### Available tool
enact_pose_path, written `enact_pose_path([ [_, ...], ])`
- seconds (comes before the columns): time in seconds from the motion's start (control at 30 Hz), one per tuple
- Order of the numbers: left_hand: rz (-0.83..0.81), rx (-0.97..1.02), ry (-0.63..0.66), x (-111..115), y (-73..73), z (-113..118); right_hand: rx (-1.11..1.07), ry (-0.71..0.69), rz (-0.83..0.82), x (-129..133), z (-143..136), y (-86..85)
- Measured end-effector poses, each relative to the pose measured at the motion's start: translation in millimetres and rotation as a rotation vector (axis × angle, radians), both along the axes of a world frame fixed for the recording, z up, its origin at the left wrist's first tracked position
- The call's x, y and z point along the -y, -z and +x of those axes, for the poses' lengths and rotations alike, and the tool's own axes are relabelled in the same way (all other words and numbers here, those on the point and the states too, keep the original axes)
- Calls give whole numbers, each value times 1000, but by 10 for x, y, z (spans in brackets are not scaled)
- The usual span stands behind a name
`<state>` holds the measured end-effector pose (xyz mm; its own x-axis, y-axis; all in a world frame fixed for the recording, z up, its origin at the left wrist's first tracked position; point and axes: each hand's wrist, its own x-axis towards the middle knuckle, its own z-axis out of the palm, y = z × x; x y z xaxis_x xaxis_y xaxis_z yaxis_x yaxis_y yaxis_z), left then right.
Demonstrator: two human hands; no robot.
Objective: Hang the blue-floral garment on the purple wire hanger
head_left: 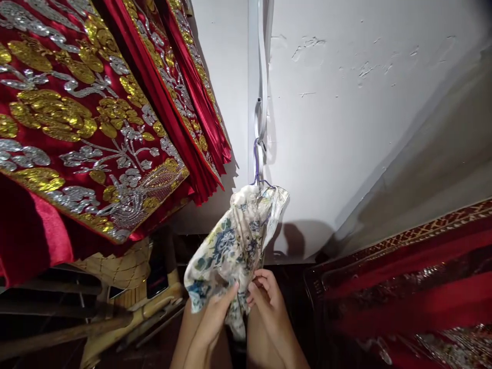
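Observation:
A white garment (221, 246) with a blue, green and brown floral print, perhaps a shirt, hangs in front of me on a thin purple hanger (255, 159). The hanger is hooked through a loop of white cable (263, 118) on the wall. My left hand (216, 312) is closed on the lower front of the cloth, thumb on top. To its right, my right hand (269, 297) pinches the garment's front edge between thumb and fingers. Folds of cloth droop between the two hands. Any small fastening at the fingertips cannot be made out.
Red drapes (154, 118) with gold and silver sequins hang at the upper left. Below them stands a wooden chair (111, 312). Behind the garment is a white wall (346, 118) with peeling paint. A red patterned textile (415, 287) lies at the right.

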<state>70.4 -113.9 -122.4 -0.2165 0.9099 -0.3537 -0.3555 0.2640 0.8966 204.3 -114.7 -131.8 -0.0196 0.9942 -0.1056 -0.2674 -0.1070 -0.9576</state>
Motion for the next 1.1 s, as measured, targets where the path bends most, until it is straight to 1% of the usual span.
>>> enact_pose_path([
  [0.03,21,7,-10,-13,32,-7,-25,16,-14,-4,-52,8],
  [0.1,59,3,-78,-50,57,-4,-40,56,-47,-11,-97,-10],
  [0.13,59,2,-115,-61,50,5,-25,81,-59,-20,-87,-37],
  [0.2,34,37,-121,-55,3,37,43,116,-58,-59,-23,-122],
  [0.3,16,162,-32,-5,-99,104,136,57,-3,-156,89,-278],
  [0.37,13,246,-11,21,-144,134,163,-7,16,-205,126,-358],
  [0.43,6,276,-44,28,-138,125,194,-34,1,-211,147,-392],
  [0.5,10,248,-100,18,-71,71,260,-44,-18,-169,176,-374],
  [0.6,29,132,-171,-2,109,-56,369,-54,2,-68,242,-290],
  [0.67,40,0,-239,8,220,-112,403,-65,18,-20,281,-244],
  [0.73,83,-217,-396,55,278,-100,390,-95,21,-4,298,-235],
  [0.8,191,-513,-571,131,274,-7,347,-130,1,-6,289,-263],
  [0.83,257,-657,-615,171,254,64,319,-142,-16,-6,275,-286],
  [0.87,321,-779,-611,207,227,145,289,-152,-39,-2,257,-311],
  [0.9,371,-868,-553,233,197,229,258,-168,-67,7,235,-336],
  [0.93,407,-916,-469,248,167,310,226,-190,-95,21,214,-360],
  [1.0,463,-903,-275,241,120,443,165,-252,-137,52,178,-399],
  [1.07,504,-809,-96,197,95,515,117,-311,-167,67,163,-434],
  [1.1,519,-759,-36,170,89,527,99,-336,-181,59,165,-455],
])
